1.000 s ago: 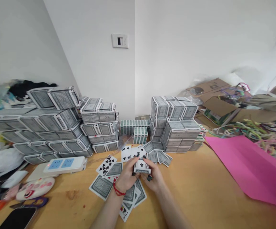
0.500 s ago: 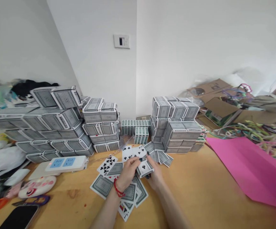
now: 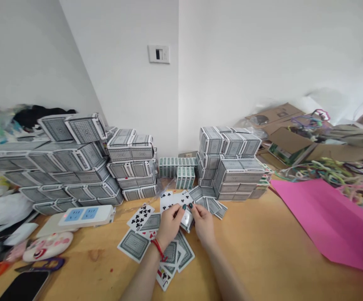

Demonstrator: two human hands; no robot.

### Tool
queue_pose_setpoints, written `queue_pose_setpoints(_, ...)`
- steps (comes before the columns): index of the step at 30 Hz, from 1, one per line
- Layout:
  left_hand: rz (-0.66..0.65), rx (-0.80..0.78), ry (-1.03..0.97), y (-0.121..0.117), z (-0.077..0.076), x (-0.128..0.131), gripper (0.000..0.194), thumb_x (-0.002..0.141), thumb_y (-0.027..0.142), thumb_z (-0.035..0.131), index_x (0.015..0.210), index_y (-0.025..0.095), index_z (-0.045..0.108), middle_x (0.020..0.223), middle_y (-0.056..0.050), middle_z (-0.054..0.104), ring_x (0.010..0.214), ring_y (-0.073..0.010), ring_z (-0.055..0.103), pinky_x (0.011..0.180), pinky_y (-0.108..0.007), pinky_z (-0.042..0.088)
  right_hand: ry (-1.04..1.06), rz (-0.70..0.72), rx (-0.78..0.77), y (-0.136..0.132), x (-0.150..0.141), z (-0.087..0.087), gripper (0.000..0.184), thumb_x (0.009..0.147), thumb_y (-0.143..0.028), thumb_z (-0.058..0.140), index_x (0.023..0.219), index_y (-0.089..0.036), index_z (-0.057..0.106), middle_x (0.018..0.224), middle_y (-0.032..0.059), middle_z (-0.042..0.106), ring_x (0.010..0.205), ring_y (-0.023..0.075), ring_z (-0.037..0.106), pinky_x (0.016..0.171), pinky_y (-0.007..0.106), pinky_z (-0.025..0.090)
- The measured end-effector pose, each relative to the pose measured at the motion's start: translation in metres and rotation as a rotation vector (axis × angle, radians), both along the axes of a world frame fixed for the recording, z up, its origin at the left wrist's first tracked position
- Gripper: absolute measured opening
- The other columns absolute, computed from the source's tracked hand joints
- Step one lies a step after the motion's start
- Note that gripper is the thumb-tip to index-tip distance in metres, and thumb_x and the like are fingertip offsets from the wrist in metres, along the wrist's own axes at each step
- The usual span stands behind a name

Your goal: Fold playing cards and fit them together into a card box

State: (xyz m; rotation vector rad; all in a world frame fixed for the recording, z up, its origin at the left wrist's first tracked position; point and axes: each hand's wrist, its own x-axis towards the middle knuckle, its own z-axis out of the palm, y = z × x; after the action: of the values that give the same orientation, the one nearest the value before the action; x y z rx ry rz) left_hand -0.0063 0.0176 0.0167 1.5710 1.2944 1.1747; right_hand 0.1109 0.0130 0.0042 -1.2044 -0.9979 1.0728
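Between my hands is a small box folded from playing cards [image 3: 186, 222], tilted just above the table. My left hand [image 3: 169, 224], with a red cord bracelet at the wrist, grips its left side. My right hand [image 3: 204, 224] pinches at its upper right edge, thumb tip close to the left thumb. What lies under the fingertips is hidden. Loose cards surround the hands: a ten of clubs [image 3: 140, 217] and a face-down card [image 3: 133, 245] to the left, a jack [image 3: 164, 277] nearer me, and small folded cards [image 3: 213, 205] behind my right hand.
Tall stacks of card boxes stand at the left [image 3: 85, 156], mid-left [image 3: 130, 167] and right [image 3: 240, 175]. Green-patterned card decks [image 3: 185, 178] sit between them. A power strip [image 3: 89, 215], utility knife [image 3: 45, 264] and phone [image 3: 24, 286] lie left; pink paper [image 3: 328, 225] lies right.
The card box has turned and tipped between my hands; its club face no longer shows. My fingers have moved from its sides to its upper edge, thumbs together.
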Motion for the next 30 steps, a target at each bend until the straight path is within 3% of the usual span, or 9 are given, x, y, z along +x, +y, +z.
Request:
queue_pose_setpoints(3,0.111,0.015,0.040,0.001,0.001,-0.001,0.031,0.074,0.038,0.045,0.051,0.018,0.038,0.046,0.005,0.034,0.048,-0.0098,0.032,0.048,-0.021,0.024,0.109,0.001,-0.026,-0.001,-0.001,0.004,0.030,0.070,-0.044,0.055,0.079,-0.016,0.058,0.060,-0.0014,0.053,0.050,0.0112,0.046,0.045,0.021,0.037)
queue_pose_setpoints(8,0.237,0.049,0.059,0.002,0.004,-0.004,0.032,0.074,0.037,0.046,0.048,0.018,0.038,0.044,0.005,0.036,0.047,-0.0099,0.034,0.048,-0.021,0.025,0.186,0.162,-0.048,-0.001,-0.005,0.002,0.034,0.064,-0.039,0.063,0.089,-0.017,0.055,0.056,-0.0038,0.052,0.041,0.0107,0.047,0.041,0.024,0.042)
queue_pose_setpoints(11,0.232,0.041,0.062,0.003,0.003,-0.006,0.028,0.075,0.036,0.046,0.053,0.018,0.046,0.046,0.004,0.042,0.049,-0.0107,0.039,0.050,-0.021,0.029,0.149,0.151,-0.025,-0.001,-0.007,-0.002,0.035,0.064,-0.036,0.062,0.092,-0.017,0.056,0.061,-0.0015,0.057,0.046,0.0126,0.050,0.044,0.026,0.044)
queue_pose_setpoints(14,0.177,0.059,0.025,0.003,0.002,-0.005,0.018,0.075,0.032,0.047,0.081,0.019,0.057,0.069,-0.001,0.058,0.061,-0.0136,0.050,0.058,-0.023,0.037,0.091,0.085,-0.018,0.000,-0.006,-0.006,0.037,0.067,-0.036,0.058,0.099,-0.017,0.056,0.068,0.0015,0.061,0.052,0.0151,0.053,0.046,0.027,0.044)
queue_pose_setpoints(16,0.115,0.108,0.032,0.003,0.002,-0.005,0.027,0.074,0.027,0.049,0.100,0.021,0.054,0.089,-0.004,0.059,0.075,-0.0157,0.054,0.067,-0.025,0.041,0.025,0.033,0.000,0.000,-0.004,-0.009,0.037,0.068,-0.034,0.057,0.101,-0.017,0.058,0.074,0.0035,0.064,0.059,0.0170,0.055,0.052,0.028,0.045)
queue_pose_setpoints(20,0.046,0.194,0.125,0.004,0.003,-0.005,0.024,0.073,0.021,0.048,0.096,0.023,0.057,0.096,-0.004,0.058,0.093,-0.0181,0.052,0.080,-0.030,0.039,-0.050,0.003,0.068,0.002,-0.001,-0.013,0.033,0.069,-0.029,0.055,0.099,-0.017,0.061,0.099,0.0069,0.063,0.087,0.0206,0.056,0.077,0.032,0.042)
queue_pose_setpoints(24,0.097,0.170,0.180,0.005,0.001,-0.007,0.016,0.074,0.024,0.048,0.087,0.021,0.058,0.089,-0.004,0.059,0.087,-0.0182,0.053,0.078,-0.030,0.040,-0.053,0.070,0.073,0.001,-0.003,-0.012,0.036,0.069,-0.028,0.056,0.103,-0.017,0.058,0.096,0.0075,0.064,0.084,0.0204,0.058,0.075,0.032,0.043)
queue_pose_setpoints(30,0.141,0.112,0.195,0.006,-0.001,-0.008,0.019,0.075,0.031,0.048,0.087,0.020,0.058,0.081,-0.003,0.062,0.066,-0.0149,0.055,0.066,-0.027,0.042,-0.136,-0.020,0.067,-0.001,-0.003,-0.005,0.031,0.070,-0.041,0.054,0.084,-0.014,0.063,0.078,0.0070,0.066,0.070,0.0197,0.058,0.065,0.028,0.044)
